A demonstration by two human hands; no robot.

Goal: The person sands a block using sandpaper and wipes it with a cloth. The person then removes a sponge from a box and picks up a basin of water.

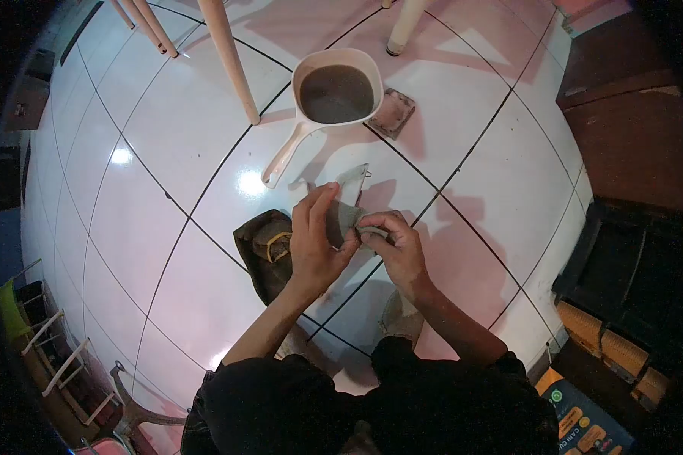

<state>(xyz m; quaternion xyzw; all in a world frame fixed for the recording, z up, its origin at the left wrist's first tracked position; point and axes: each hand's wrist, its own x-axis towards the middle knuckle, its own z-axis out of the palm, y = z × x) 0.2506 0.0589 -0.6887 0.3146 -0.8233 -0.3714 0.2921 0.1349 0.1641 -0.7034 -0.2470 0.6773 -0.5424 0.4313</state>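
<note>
1. Grip, right hand (404,262): thumb and fingers pinched together on the near-right edge of a small grey piece (343,218); only a narrow gap between the tips.
2. Grip, left hand (311,244): curved, part-open, with the grey piece between fingers and thumb; thumb tip close to the right hand's fingers. Can't tell how firmly it presses.
3. Grey piece: between the two hands, mid-scene, above the floor, partly hidden by fingers. Material unclear.
4. White pointed piece (352,184): just beyond the grey piece, narrowing toward the far side, small wire-like loop at its right edge. Can't tell if the two are joined.
5. Dark brown fabric item (262,254), yellow trim: on the floor, just left of the left hand, partly behind it.
6. White pan (302,121) with murky dark liquid (337,95): far side of the hands, handle toward near left.
7. Reddish-brown flat block (394,114): right beside the pan.
8. Floor (205,144): white tiles, dark joints.
9. Wooden legs (231,64): far side, left and right of the pan.
10. Brown box-like furniture (626,144): far right. Printed bag (584,421): near right.
</note>
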